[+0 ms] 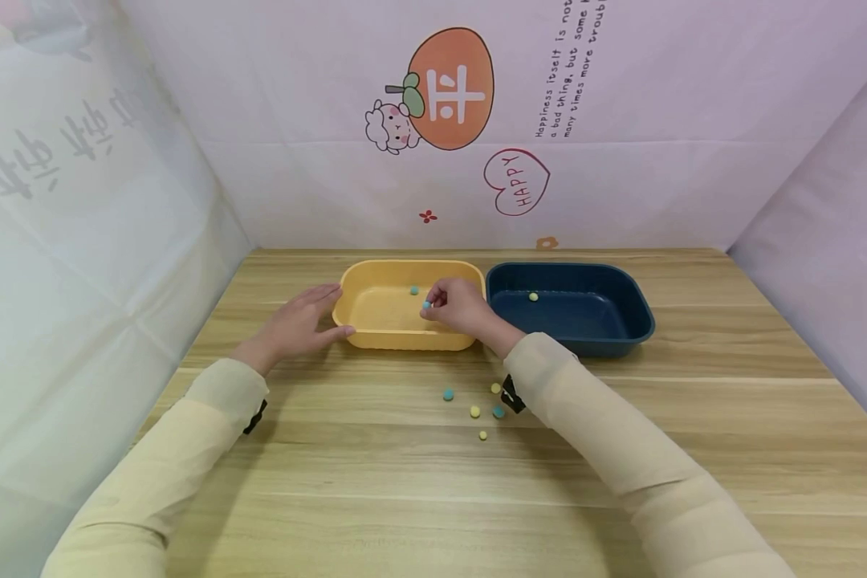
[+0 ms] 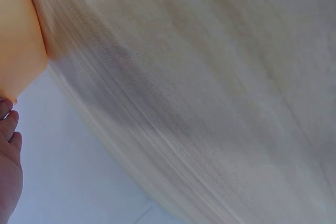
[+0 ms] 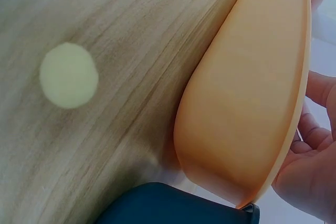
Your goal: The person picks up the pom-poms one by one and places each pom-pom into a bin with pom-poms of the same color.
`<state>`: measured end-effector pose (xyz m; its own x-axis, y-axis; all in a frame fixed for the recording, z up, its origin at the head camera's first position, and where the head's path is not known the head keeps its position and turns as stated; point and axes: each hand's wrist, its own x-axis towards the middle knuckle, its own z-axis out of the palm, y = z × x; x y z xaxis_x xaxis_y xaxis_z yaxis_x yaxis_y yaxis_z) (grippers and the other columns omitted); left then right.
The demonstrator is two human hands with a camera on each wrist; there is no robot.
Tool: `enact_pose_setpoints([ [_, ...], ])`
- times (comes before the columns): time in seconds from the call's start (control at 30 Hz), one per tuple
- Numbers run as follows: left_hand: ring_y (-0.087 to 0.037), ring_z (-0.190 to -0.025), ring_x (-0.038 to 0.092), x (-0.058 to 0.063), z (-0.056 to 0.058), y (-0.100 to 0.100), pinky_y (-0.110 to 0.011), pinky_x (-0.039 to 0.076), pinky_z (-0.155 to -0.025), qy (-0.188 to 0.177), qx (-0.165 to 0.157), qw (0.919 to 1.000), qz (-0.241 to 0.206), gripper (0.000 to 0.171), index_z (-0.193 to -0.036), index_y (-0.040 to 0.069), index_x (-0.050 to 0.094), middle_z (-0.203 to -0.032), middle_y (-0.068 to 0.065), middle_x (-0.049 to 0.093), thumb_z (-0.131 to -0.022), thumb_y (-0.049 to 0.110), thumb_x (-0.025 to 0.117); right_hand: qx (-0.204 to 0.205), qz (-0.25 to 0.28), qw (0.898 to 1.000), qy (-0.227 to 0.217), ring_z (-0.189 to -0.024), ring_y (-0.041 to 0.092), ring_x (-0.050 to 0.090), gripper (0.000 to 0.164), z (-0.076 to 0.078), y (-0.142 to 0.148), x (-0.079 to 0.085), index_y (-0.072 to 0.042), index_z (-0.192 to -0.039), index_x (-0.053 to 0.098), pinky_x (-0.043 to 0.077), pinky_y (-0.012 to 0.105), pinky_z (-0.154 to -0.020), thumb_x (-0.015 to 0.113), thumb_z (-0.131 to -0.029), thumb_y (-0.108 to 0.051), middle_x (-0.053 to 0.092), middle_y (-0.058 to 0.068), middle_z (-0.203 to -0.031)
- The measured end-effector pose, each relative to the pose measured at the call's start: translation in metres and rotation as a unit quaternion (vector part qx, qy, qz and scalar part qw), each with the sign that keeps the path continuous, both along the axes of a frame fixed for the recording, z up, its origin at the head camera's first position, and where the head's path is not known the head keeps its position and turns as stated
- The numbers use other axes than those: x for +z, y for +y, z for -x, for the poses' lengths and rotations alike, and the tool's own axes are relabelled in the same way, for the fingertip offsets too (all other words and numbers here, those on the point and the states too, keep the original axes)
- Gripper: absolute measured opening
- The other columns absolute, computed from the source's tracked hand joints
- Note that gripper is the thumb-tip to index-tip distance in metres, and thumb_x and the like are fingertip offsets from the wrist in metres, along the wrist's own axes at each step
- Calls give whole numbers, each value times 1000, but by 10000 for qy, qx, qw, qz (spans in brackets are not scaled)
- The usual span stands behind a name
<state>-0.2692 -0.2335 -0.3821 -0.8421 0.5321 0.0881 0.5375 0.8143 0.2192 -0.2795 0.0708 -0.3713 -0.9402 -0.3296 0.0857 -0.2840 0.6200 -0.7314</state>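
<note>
Over the inside of the yellow tub [image 1: 412, 341], my right hand [image 1: 462, 307] pinches a small blue ball [image 1: 426, 305] between thumb and fingertip. Another blue ball [image 1: 414, 291] lies on the tub's floor, a little behind that hand. My left hand [image 1: 299, 325] rests at the tub's left end, fingers along the rim and thumb on the front edge. In the left wrist view its fingertips [image 2: 7, 121] meet the rim. The right wrist view shows the tub's outer wall [image 3: 241, 87] in front of my right hand [image 3: 310, 145], hiding the ball.
A dark blue tub [image 1: 571, 348] stands against the yellow tub's right end, with one yellow ball [image 1: 534, 297] inside. On the wooden table in front lie two blue balls, one left [image 1: 448, 395], and several yellow balls, one in the middle [image 1: 474, 412]. A printed cloth hangs behind.
</note>
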Motion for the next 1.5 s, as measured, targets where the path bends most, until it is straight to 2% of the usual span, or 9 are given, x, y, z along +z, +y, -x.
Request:
enact_pose_setpoints([
  [0.6, -36, -143, 23, 0, 0, 0, -48, 17, -116, -44, 35, 10000, 25, 87, -149, -5, 30, -154, -21, 28, -93, 57, 56, -48, -202, 9997, -133, -68, 19, 51, 15, -2, -2, -2, -5, -88, 64, 42, 26, -57, 75, -87, -16, 57, 6, -78],
  [0.9, -36, -142, 23, 1, 0, 1, -48, 17, -115, -27, 9, 10000, 49, 87, -149, -5, 30, -154, -21, 29, -93, 57, 55, -103, -248, 9995, -182, -71, 20, 51, 18, -2, -1, -1, -4, -95, 64, 43, 27, -62, 74, -88, -16, 57, 7, -83],
  [1.5, -36, -142, 24, -1, 2, 0, -48, 18, -115, 17, -25, 10000, 11, 86, -148, -6, 32, -153, -22, 30, -93, 55, 57, -260, -277, 9991, -195, -76, 22, 53, 19, -1, 5, 4, -4, -96, 64, 45, 29, -66, 74, -88, -17, 58, 8, -86],
])
